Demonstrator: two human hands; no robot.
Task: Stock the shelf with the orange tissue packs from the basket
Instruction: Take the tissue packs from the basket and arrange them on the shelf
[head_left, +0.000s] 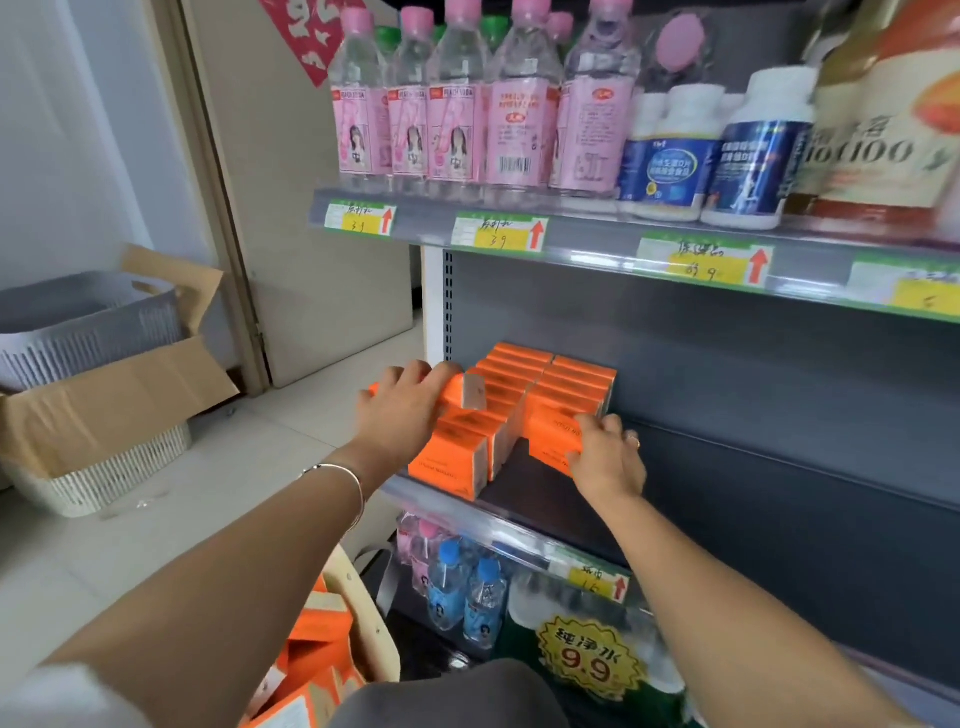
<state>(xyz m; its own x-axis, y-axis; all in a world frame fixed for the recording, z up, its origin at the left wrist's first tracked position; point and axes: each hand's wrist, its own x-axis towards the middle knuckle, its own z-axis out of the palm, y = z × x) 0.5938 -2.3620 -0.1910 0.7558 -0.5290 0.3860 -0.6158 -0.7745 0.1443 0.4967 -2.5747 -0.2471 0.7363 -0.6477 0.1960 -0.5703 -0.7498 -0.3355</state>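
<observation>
While orange tissue packs (524, 410) stand in rows at the left end of the middle shelf (519, 530), one pack (457, 391) is gripped from above by the left hand (402, 408). Another pack (550, 441) near the front edge is clasped by the right hand (608, 462). More packs are seen in the basket (332, 649) below.

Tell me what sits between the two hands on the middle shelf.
In the head view, rows of orange tissue packs fill the stretch between the left hand and right hand; each hand touches a pack.
</observation>
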